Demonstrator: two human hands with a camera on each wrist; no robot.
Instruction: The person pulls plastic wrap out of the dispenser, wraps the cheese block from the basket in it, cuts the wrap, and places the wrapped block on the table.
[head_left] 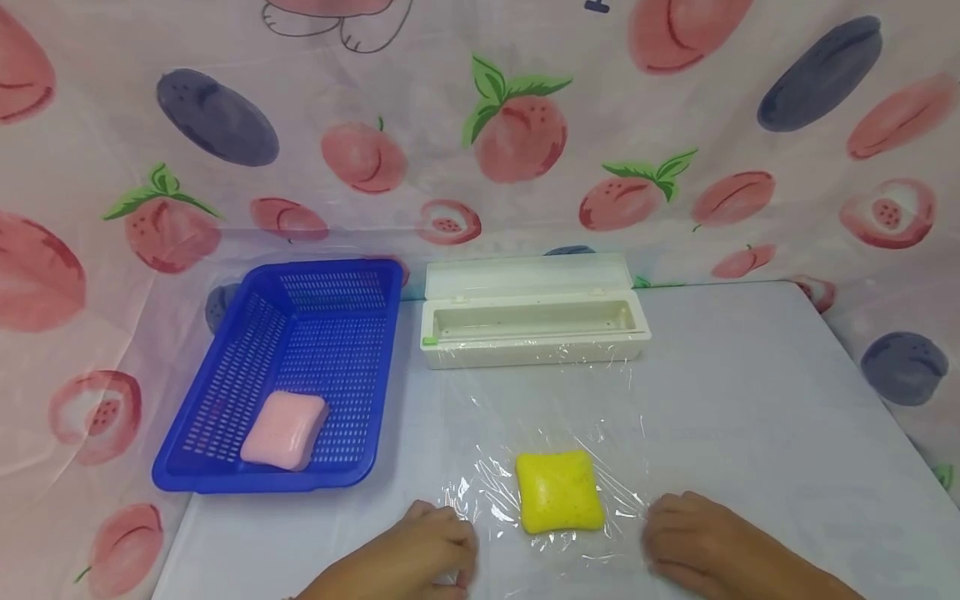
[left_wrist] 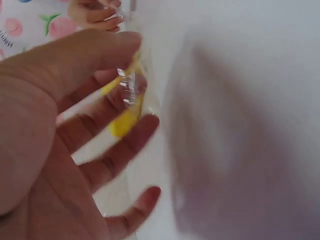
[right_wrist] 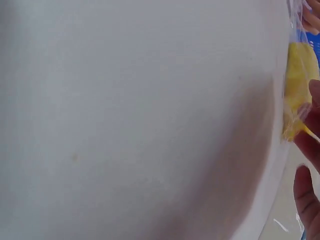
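Observation:
A yellow pillow-shaped soap bar (head_left: pixel 558 492) is on the white table, with clear cling film (head_left: pixel 468 492) wrinkled around it. The film runs back to a white dispenser box (head_left: pixel 536 352) with its lid up. Left of the soap, my left hand (head_left: pixel 423 550) pinches the film's near edge between thumb and fingers; the film (left_wrist: pixel 129 85) shows at those fingertips in the left wrist view. My right hand (head_left: pixel 701 537) grips the film on the soap's other side. Only its fingertips (right_wrist: pixel 305 187) enter the right wrist view. Whether film covers the soap's top is hard to tell.
A blue perforated basket (head_left: pixel 277 482) stands at the left with a pink soap bar (head_left: pixel 283 427) in its near part. Behind the table hangs a fruit-printed sheet (head_left: pixel 517 208). The white tabletop (head_left: pixel 765 400) extends to the right of the dispenser.

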